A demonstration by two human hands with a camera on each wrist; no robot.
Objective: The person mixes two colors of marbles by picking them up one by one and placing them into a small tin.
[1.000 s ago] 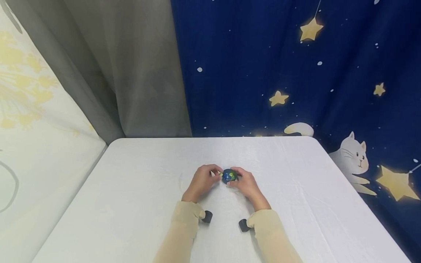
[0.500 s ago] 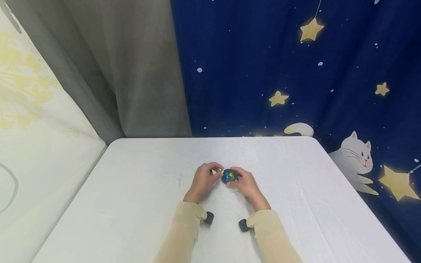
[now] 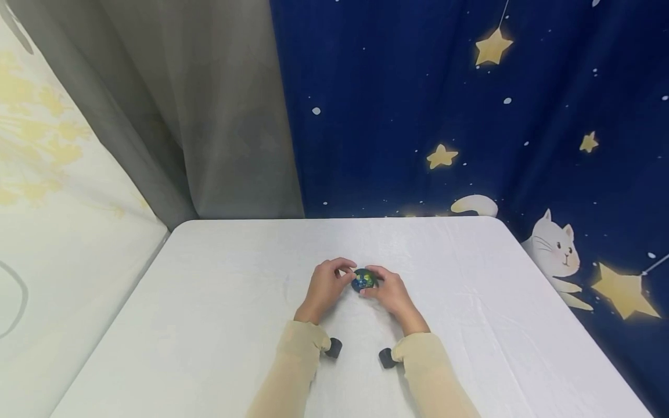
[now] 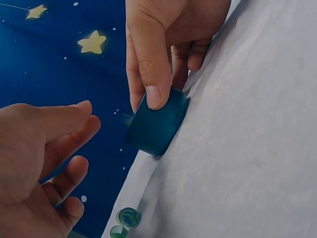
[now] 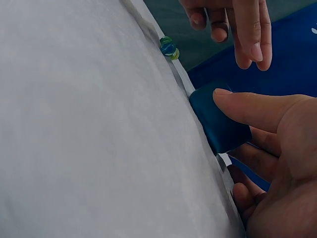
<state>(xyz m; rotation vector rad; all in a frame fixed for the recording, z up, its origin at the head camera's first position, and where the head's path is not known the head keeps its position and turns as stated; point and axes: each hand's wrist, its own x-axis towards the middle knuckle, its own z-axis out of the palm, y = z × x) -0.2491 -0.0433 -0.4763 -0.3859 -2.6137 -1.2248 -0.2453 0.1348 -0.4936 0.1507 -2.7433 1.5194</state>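
Observation:
A small round dark teal tub [image 4: 161,124] stands on the white table, its wall plain in both wrist views. From the head view, green, yellow and blue glass marbles [image 3: 364,281] show inside its open top. My right hand [image 3: 391,293] grips the tub's right side, thumb on the near wall and fingers behind. At the left rim is my left hand [image 3: 324,285], thumb and forefinger held slightly apart, with nothing visible between them. Below that hand in the left wrist view, loose marbles [image 4: 129,217] lie on the table; the left hand hides them from the head camera.
The white-covered table [image 3: 219,290] runs back to a grey curtain [image 3: 235,116] and a navy curtain [image 3: 376,116] printed with stars and a cat. A black wrist camera [image 3: 334,348] sticks out from the left sleeve, another black camera [image 3: 387,358] from the right.
A yellow-green marble pinched in my left hand moved to the tub's rim and has left the fingertips. The marbles in the tub look rearranged, with more yellow showing. My right hand stays put.

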